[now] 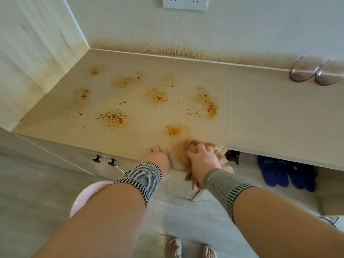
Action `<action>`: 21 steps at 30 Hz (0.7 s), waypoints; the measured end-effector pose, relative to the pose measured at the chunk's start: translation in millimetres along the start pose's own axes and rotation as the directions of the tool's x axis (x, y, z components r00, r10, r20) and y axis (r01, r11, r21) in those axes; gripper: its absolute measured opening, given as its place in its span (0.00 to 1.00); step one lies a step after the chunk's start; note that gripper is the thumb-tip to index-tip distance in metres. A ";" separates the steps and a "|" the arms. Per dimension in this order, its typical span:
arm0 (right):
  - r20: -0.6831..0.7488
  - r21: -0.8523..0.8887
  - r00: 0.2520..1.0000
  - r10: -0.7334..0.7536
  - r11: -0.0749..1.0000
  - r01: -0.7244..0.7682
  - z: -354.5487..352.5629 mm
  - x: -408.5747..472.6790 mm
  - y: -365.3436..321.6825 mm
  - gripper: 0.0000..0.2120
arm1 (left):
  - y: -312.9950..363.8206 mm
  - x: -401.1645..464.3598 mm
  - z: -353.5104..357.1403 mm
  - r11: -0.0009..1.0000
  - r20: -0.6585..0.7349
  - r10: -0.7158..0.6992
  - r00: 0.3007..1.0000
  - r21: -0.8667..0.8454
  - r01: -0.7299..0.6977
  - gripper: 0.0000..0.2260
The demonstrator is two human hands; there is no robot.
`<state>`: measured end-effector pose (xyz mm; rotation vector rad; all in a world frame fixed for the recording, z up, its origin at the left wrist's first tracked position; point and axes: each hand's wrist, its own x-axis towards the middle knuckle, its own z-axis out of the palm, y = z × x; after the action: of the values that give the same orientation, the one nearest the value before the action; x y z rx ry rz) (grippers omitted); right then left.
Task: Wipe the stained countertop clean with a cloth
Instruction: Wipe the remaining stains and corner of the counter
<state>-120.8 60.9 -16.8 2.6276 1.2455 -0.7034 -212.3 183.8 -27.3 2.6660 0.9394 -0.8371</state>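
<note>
Cloth (183, 148): tan, bunched, limp; at the near edge of the countertop (260, 112), a loose end trailing over that edge. Judged light, soft, easily crumpled; likely to bunch or skid unless pressed flat. Best taken from above at the bunched middle, palm bearing down.

Right hand (202, 161): on top of cloth, fingers curled into the folds, gripping and pressing it to the countertop.

Left hand (158, 158): at the countertop's near edge, just beside cloth, fingers loosely bent on the surface, holding nothing.

Stains (113, 117): orange-brown spatter patches, spread across the countertop beyond cloth; nearest patch just past it, none visibly wiped.

Two glass bowls (316, 72): upturned, at the countertop's far right, well apart from cloth.
</note>
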 end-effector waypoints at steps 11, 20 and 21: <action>-0.015 0.079 0.981 0.196 0.978 -0.194 -5.8 -0.1 25.6 0.29 | -4.3 -0.2 3.8 0.999 0.005 0.034 0.999 -0.004 -0.033 0.32; 0.012 -0.002 0.997 0.079 0.997 -0.079 -14.4 -3.5 11.8 0.28 | -16.4 5.4 2.9 0.996 0.009 0.089 0.996 0.006 -0.089 0.29; -0.010 0.012 0.989 0.151 0.989 -0.150 -13.0 -3.3 22.9 0.29 | -16.7 4.8 2.6 0.996 0.015 0.087 0.996 0.005 -0.087 0.29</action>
<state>-100.6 48.1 -5.3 2.7028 1.0345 -0.6733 -220.8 198.4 -32.0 2.6804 0.8124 -0.8405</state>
